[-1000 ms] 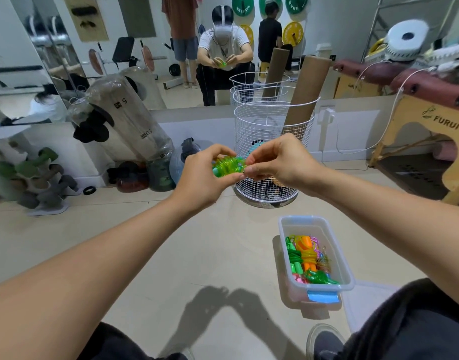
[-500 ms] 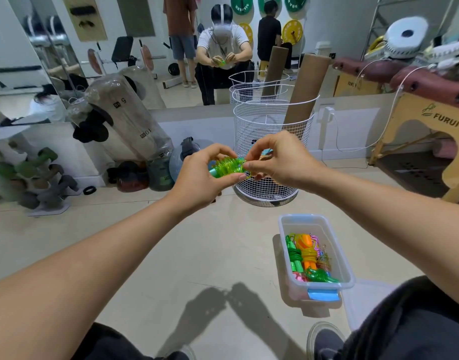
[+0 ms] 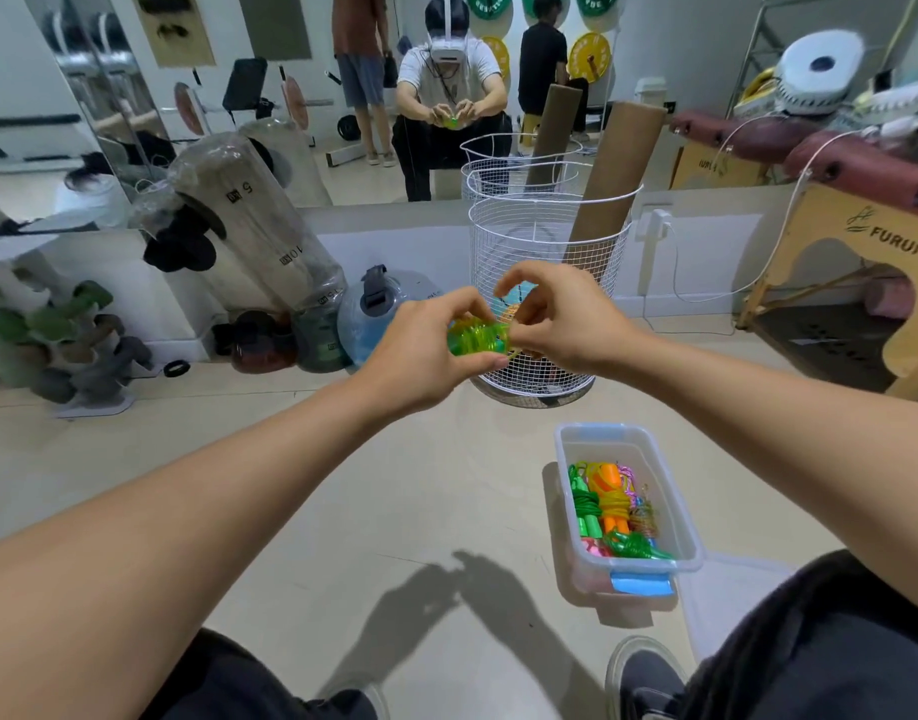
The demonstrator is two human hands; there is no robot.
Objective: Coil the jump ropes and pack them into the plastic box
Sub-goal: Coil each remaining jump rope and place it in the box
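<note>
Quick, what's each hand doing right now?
Left hand: grips the translucent green coiled jump rope.
Right hand: pinches the same rope's end.

A: Views?
B: One only, head-worn wide-angle, looking forward and down from above the knees, close over both forearms.
A: Facing?
B: Toward the mirror [image 3: 342, 96] at 12 o'clock; floor [image 3: 394, 485] fills the lower half, plastic box [image 3: 670, 491] at 5 o'clock.

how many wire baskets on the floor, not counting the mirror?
1. The white wire basket stands on the floor by the mirror wall, behind both hands, with a cardboard tube leaning in it. The others are mirror reflections.
</note>
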